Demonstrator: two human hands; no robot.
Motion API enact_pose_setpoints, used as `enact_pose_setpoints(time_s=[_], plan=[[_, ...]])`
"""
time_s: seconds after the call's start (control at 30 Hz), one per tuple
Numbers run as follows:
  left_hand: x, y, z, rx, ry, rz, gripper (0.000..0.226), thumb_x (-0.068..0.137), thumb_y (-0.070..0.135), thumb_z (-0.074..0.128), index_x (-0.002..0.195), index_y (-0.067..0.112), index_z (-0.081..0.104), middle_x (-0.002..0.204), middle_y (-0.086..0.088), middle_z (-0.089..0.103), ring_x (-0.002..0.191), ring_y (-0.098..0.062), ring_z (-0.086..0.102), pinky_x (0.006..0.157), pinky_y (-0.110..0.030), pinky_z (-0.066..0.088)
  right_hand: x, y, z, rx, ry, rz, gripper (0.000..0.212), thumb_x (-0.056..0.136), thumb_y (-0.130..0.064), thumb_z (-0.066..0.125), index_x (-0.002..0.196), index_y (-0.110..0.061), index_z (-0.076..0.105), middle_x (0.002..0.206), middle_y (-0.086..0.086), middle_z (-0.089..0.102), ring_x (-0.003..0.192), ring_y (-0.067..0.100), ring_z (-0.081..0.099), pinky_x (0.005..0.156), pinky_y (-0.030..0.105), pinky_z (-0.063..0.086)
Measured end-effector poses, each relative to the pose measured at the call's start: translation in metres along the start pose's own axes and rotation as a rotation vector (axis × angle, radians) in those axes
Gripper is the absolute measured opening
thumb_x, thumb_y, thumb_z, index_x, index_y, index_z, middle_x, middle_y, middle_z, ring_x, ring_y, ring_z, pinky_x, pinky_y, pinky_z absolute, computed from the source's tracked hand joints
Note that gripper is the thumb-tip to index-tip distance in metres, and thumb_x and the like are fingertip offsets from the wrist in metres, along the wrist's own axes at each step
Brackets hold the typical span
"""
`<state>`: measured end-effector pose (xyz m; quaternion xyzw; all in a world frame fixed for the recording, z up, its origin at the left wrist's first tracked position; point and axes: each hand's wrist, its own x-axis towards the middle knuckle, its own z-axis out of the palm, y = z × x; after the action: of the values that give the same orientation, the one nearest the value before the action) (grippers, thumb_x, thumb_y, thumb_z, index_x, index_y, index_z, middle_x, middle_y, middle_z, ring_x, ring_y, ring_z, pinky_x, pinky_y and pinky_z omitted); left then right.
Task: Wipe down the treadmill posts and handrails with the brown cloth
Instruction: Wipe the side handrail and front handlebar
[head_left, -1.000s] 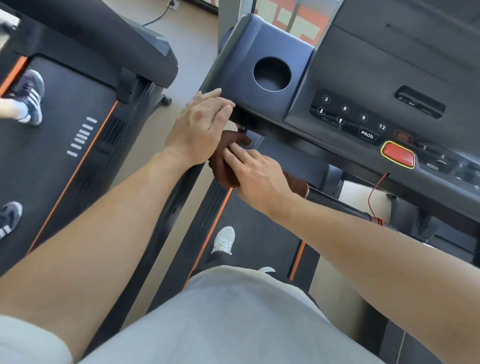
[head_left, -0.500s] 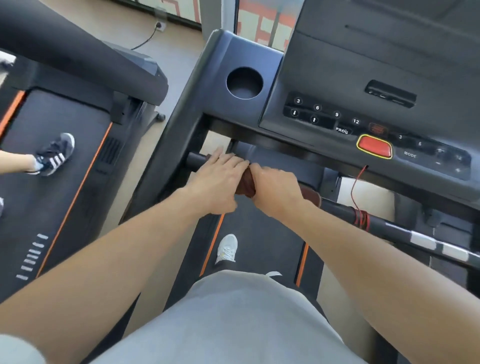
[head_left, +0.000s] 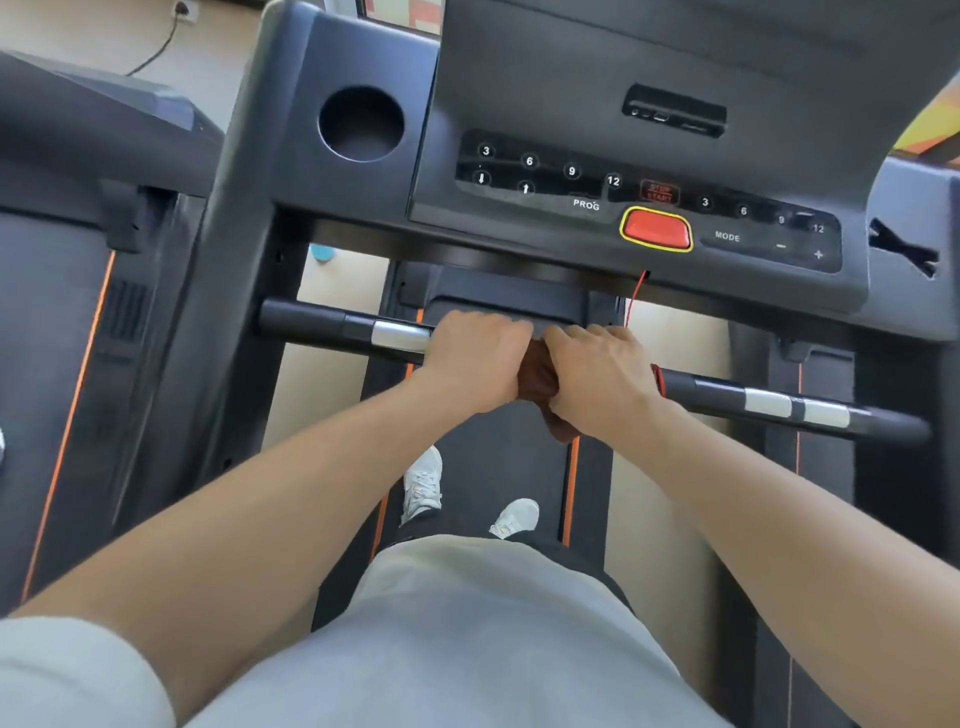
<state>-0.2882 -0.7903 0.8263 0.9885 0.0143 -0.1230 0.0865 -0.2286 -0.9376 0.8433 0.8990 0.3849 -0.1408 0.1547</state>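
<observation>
The treadmill console (head_left: 597, 93) fills the frame from 10 to 2 o'clock, angled toward the person so the buttons face up; a round cup holder (head_left: 361, 123) sits at 11 o'clock, and the red stop button (head_left: 656, 229) sits right of centre. The belt (head_left: 498, 467) runs below at 6 o'clock, with the person standing on it in white shoes (head_left: 423, 486), which puts the bar within easy reach. A second treadmill (head_left: 67, 260) lies at 9 o'clock, apart from this one.

The front handrail (head_left: 332, 328) crosses the frame from 9 to 3 o'clock under the console, black with silver sensor bands (head_left: 400, 336), more bands near the 3 o'clock end. A red safety cord (head_left: 636, 296) hangs from the console edge and is coiled on the bar just beside the right wrist.

Both hands are curled closed round the middle of the bar, side by side. The left hand (head_left: 475, 364) grips at the 9 o'clock side, the right hand (head_left: 597, 382) at the 3 o'clock side. The brown cloth (head_left: 540, 376) is bunched between and under them, wrapped on the bar with a tail hanging toward 6 o'clock. Likely a two-handed wrap so the cloth covers the whole round of the bar and slides along it. Whether the left palm sits on cloth or bare bar cannot be told. The posts at either side look untouched by the hands now.
</observation>
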Motion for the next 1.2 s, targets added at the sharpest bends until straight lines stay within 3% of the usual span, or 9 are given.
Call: enact_pose_setpoints(time_s=[0.27,0.37,0.47,0.57,0.7,0.8,1.03,1.13,1.2], plan=[[-0.017,-0.046,0.005,0.104,-0.001,-0.062,0.019,0.087,0.030,0.063,0.104,0.023,0.057,0.098,0.003,0.066,0.088,-0.027,0.067,0.064,-0.034,0.033,0.024,-0.032,-0.011,0.122,-0.006,-0.103,0.032,0.088,-0.037,0.067,0.108,-0.017,0.052,0.099,0.002,0.069,0.091,0.033,0.070,0.067,0.034,0.037],[-0.037,-0.086,0.004,0.111,0.081,-0.094,0.017,0.082,0.028,0.066,0.094,0.024,0.055,0.090,0.003,0.066,0.083,-0.028,0.067,0.066,-0.033,0.032,0.045,-0.069,-0.019,0.197,0.001,-0.174,0.035,0.088,-0.033,0.068,0.115,-0.017,0.053,0.104,0.004,0.069,0.094,0.035,0.070,0.067,0.035,0.040],[-0.057,-0.120,0.006,0.184,0.135,-0.105,0.026,0.062,0.020,0.077,0.077,0.020,0.056,0.070,0.001,0.061,0.064,-0.029,0.061,0.059,-0.031,0.030,0.058,-0.105,-0.025,0.274,0.051,-0.217,0.035,0.087,-0.032,0.068,0.116,-0.018,0.053,0.104,0.003,0.070,0.091,0.033,0.069,0.066,0.036,0.040],[-0.065,-0.132,0.009,0.234,0.189,-0.131,0.029,0.058,0.020,0.081,0.076,0.019,0.058,0.068,-0.001,0.061,0.065,-0.029,0.059,0.058,-0.031,0.029,0.057,-0.117,-0.025,0.290,0.135,-0.233,0.034,0.086,-0.029,0.068,0.115,-0.018,0.054,0.104,0.002,0.068,0.091,0.031,0.068,0.065,0.035,0.038],[-0.053,-0.113,0.005,0.198,0.112,-0.140,0.024,0.073,0.022,0.073,0.092,0.021,0.059,0.087,0.000,0.067,0.082,-0.028,0.064,0.069,-0.036,0.041,0.047,-0.100,-0.020,0.259,0.134,-0.189,0.036,0.088,-0.027,0.067,0.119,-0.020,0.051,0.104,0.000,0.066,0.091,0.029,0.069,0.062,0.035,0.034],[-0.034,-0.081,0.000,0.181,-0.011,-0.058,0.028,0.082,0.031,0.068,0.107,0.024,0.057,0.099,0.004,0.067,0.093,-0.024,0.067,0.078,-0.034,0.043,0.036,-0.071,-0.015,0.220,0.073,-0.148,0.040,0.089,-0.037,0.070,0.120,-0.020,0.049,0.104,0.000,0.066,0.093,0.028,0.069,0.065,0.035,0.035],[0.015,0.007,0.000,0.045,-0.080,0.165,0.032,0.088,0.042,0.062,0.111,0.020,0.057,0.105,-0.001,0.070,0.093,-0.029,0.069,0.070,-0.036,0.038,-0.006,0.009,0.016,-0.023,0.064,-0.052,0.047,0.069,-0.034,0.078,0.107,-0.014,0.058,0.093,0.005,0.071,0.097,0.034,0.066,0.102,0.045,0.042],[0.018,0.018,0.001,0.039,-0.085,0.127,0.028,0.087,0.036,0.064,0.110,0.021,0.056,0.100,0.001,0.069,0.089,-0.028,0.069,0.068,-0.035,0.039,-0.009,0.016,0.021,-0.003,0.090,-0.043,0.046,0.066,-0.036,0.083,0.099,-0.016,0.058,0.084,0.002,0.070,0.079,0.029,0.066,0.096,0.043,0.046],[0.014,0.011,0.003,0.037,-0.088,0.097,0.027,0.086,0.033,0.063,0.110,0.022,0.054,0.100,0.001,0.068,0.091,-0.027,0.068,0.067,-0.035,0.034,-0.006,0.014,0.016,0.024,0.068,-0.059,0.041,0.071,-0.035,0.079,0.100,-0.019,0.053,0.087,-0.001,0.069,0.078,0.026,0.067,0.088,0.039,0.047]])
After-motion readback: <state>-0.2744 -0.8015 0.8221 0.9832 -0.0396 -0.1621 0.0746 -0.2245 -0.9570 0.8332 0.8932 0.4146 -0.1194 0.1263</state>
